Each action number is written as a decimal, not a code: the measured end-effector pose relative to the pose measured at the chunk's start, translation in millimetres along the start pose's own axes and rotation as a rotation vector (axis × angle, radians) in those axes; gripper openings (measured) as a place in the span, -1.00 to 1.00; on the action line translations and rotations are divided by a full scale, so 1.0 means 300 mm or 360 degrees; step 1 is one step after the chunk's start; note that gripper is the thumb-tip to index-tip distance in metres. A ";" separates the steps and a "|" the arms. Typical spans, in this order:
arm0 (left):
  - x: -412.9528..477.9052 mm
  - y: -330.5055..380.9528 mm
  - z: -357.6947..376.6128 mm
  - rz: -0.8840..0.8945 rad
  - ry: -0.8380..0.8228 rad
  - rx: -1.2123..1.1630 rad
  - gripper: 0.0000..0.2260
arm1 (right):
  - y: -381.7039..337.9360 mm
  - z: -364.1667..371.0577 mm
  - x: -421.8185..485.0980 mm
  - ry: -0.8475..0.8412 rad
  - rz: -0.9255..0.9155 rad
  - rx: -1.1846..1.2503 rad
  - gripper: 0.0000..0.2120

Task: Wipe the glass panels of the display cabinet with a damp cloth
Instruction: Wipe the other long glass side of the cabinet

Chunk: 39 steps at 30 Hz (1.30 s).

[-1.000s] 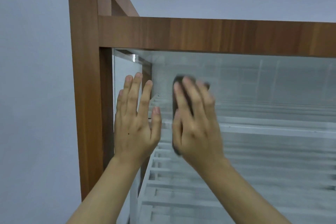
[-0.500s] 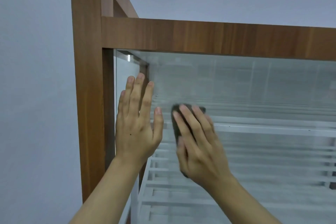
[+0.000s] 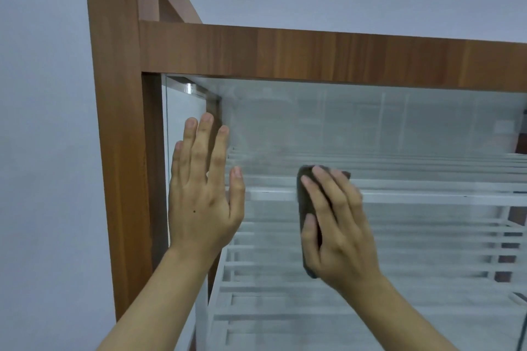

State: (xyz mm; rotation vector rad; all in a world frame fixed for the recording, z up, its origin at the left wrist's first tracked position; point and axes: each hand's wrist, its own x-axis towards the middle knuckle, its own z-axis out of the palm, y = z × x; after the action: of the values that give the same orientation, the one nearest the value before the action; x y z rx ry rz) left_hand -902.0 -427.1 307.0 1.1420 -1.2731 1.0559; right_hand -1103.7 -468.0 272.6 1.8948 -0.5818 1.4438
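1. A display cabinet (image 3: 122, 122) with a brown wooden frame stands before a pale grey wall (image 3: 42, 151); its front glass panel (image 3: 399, 128) spreads below the top rail; a side glass panel (image 3: 182, 105) meets it at the left corner post.
2. White slatted shelves (image 3: 427, 196) lie behind the front pane; the hands and forearms cover part of them.
3. Counted: two hands, one cloth, two glass panels.
4. The left hand (image 3: 202, 196) lies flat on the front pane just beside the corner post; its fingers are straight, slightly spread, and hold nothing.
5. The right hand (image 3: 339, 231) presses a dark grey cloth (image 3: 306, 199) against the same pane, right of the left hand and apart from it; the fingers lie straight over the cloth, the thumb along its left side.
6. The palm hides most of the cloth, so only its left edge and an upper corner show; haze and reflections on the glass blur the shelves, so they cannot be counted; the cabinet is cut off at the right and bottom; dark shapes at the far right cannot be made out.
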 end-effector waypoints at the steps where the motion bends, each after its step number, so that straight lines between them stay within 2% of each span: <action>1: 0.000 0.002 0.002 -0.0010 -0.0007 0.0013 -0.48 | 0.021 -0.005 0.050 0.0091 0.0110 0.0000 -0.56; 4: 0.001 0.005 0.001 -0.0018 -0.0020 0.0010 -0.47 | -0.012 0.032 0.257 0.0384 0.0528 0.0035 -0.57; 6: 0.001 0.004 -0.003 -0.0003 -0.0021 0.0004 -0.46 | -0.088 0.067 0.269 0.0339 0.0457 0.0093 -0.54; 8: 0.000 0.000 -0.004 0.0010 -0.0017 0.0002 -0.46 | -0.120 0.083 0.130 0.0112 0.0151 0.0049 -0.51; 11: -0.002 0.002 -0.001 0.0001 -0.0025 0.0015 -0.45 | -0.030 0.025 -0.072 -0.0068 -0.0057 -0.0077 -0.52; 13: -0.003 0.012 0.004 -0.0014 -0.0024 0.0065 -0.44 | 0.050 -0.016 -0.071 -0.0008 -0.0009 -0.0112 -0.54; 15: -0.006 0.016 0.009 -0.0014 -0.0023 0.0093 -0.43 | 0.091 -0.029 0.037 0.0159 0.0160 -0.0132 -0.56; 18: -0.006 0.007 0.005 0.0006 -0.0008 0.0055 -0.44 | 0.015 0.024 0.200 0.0345 0.0424 -0.0033 -0.55; 19: -0.005 0.005 0.003 0.0015 -0.0001 0.0046 -0.45 | -0.026 0.045 0.198 0.0291 0.0352 0.0018 -0.54; 21: -0.003 0.003 -0.001 0.0022 -0.0006 0.0042 -0.46 | -0.074 0.070 0.086 0.0043 0.0029 0.0003 -0.50; 23: -0.001 0.006 -0.003 0.0005 -0.0028 0.0039 -0.45 | -0.033 0.039 -0.055 -0.0130 -0.0221 -0.0110 -0.48; 24: -0.002 0.010 -0.003 -0.0003 -0.0035 0.0042 -0.46 | 0.015 0.009 -0.092 -0.0143 -0.0253 -0.0118 -0.49; 26: -0.005 0.019 -0.001 -0.0029 -0.0023 0.0054 -0.46 | 0.109 -0.042 -0.075 -0.0065 -0.0186 -0.0067 -0.52; 28: -0.007 0.038 0.005 -0.0069 0.0001 0.0063 -0.46 | 0.170 -0.065 0.054 0.0105 0.0035 -0.0033 -0.55; 30: -0.004 0.073 0.012 -0.0146 0.0041 0.0069 -0.47 | 0.147 -0.046 0.192 0.0259 0.0291 0.0016 -0.56; 31: 0.003 0.093 0.015 -0.0199 0.0074 0.0091 -0.48 | 0.114 -0.030 0.227 0.0270 0.0312 0.0050 -0.55; 34: 0.006 0.150 0.017 -0.0242 0.0172 0.0171 -0.52 | 0.058 0.000 0.113 0.0011 -0.0132 0.0034 -0.51; 36: -0.009 0.194 0.019 -0.0086 0.0158 0.0104 -0.52 | 0.110 -0.039 -0.017 -0.0112 -0.0355 -0.0007 -0.51; 39: -0.034 0.244 0.039 0.0135 -0.0009 -0.0034 -0.53 | 0.233 -0.113 -0.030 -0.0058 -0.0289 0.0013 -0.52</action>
State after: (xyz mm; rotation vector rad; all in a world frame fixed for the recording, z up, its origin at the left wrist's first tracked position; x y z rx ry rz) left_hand -976.4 -427.4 299.3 1.0832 -1.3441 1.0999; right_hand -1177.2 -490.5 286.3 1.9301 -0.4094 1.2995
